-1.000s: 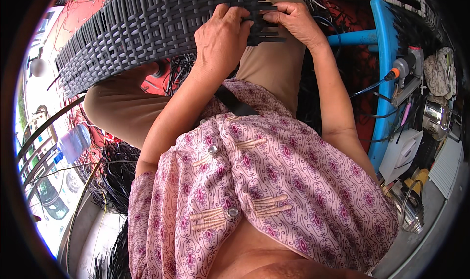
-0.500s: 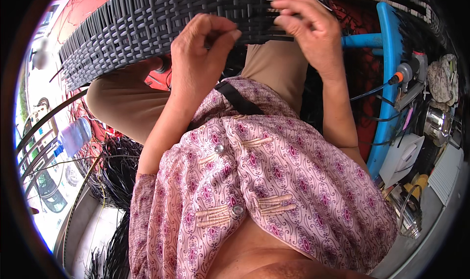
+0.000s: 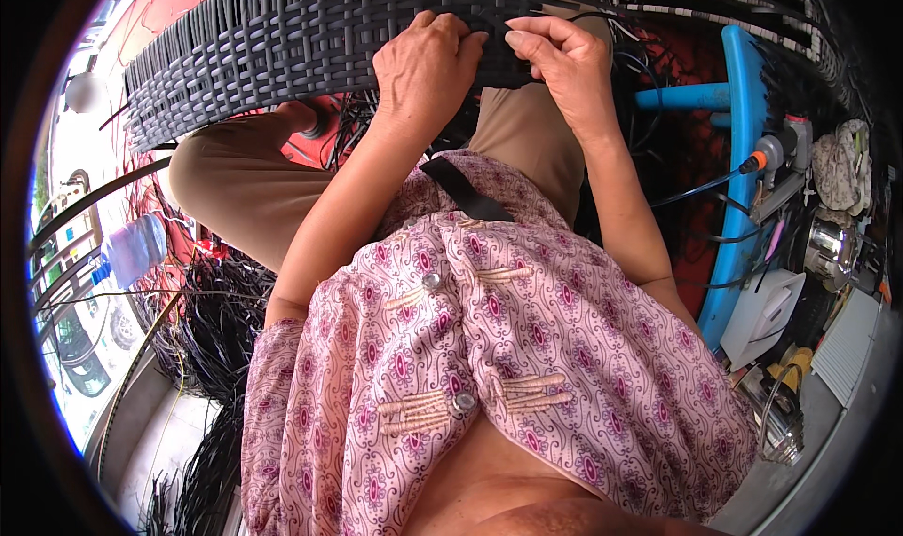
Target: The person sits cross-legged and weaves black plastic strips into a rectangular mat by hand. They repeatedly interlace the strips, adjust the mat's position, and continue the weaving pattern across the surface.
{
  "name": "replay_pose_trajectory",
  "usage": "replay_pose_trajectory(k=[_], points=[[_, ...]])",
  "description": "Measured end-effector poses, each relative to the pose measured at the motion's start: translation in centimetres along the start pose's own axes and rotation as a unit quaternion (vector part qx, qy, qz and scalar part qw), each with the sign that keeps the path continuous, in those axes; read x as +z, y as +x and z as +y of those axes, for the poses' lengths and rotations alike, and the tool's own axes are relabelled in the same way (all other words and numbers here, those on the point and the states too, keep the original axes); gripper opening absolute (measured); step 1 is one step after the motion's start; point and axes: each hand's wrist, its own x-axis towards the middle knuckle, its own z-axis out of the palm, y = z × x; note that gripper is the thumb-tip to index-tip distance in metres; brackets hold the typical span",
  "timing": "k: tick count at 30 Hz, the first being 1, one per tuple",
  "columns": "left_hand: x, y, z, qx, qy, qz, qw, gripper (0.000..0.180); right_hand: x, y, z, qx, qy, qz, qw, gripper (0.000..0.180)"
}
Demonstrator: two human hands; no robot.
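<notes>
A dark grey wicker panel (image 3: pixel 282 52), woven from flat strands, lies across my lap at the top of the view, curving down to the left. My left hand (image 3: pixel 428 70) rests against its right part, fingers curled and thumb pressed toward them. Close by, at the panel's right end, my right hand (image 3: pixel 569 75) is closed in a pinch, thumb against forefinger. Whatever either hand holds is too dark and thin to make out against the weave. Loose strand ends (image 3: pixel 574 9) stick out past the panel's right end.
On the right stands a blue plastic frame (image 3: pixel 738 160), with a grey air tool with an orange hose fitting (image 3: pixel 757 163) beside it. Metal pots (image 3: pixel 828 254) lie farther right. Bundles of black strands (image 3: pixel 212 324) and a clear plastic bottle (image 3: pixel 134 251) are at the left.
My left hand has moved right and turned its back upward, against the panel. My right hand has moved down and left, closing from loosely spread fingers into a pinch.
</notes>
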Motion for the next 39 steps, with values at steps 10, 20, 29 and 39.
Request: replay_pose_trajectory(k=[10,20,29,39], points=[[0.8,0.9,0.6,-0.031,0.000,-0.011,0.999,0.034,0.4,-0.2,0.3,0.017,-0.020,0.042,0.999,0.017],[1.3,1.1,1.4,-0.058,0.018,-0.025,0.998,0.029,0.5,0.2,0.8,-0.024,-0.111,0.051,0.992,0.016],[1.8,0.1,1.0,-0.028,-0.004,0.002,1.000,0.026,0.6,0.5,0.0,-0.135,-0.263,0.064,0.953,0.011],[1.4,0.2,0.7,-0.018,-0.048,0.022,0.998,0.022,1.2,0.5,0.4,-0.172,-0.343,0.057,0.922,0.009]])
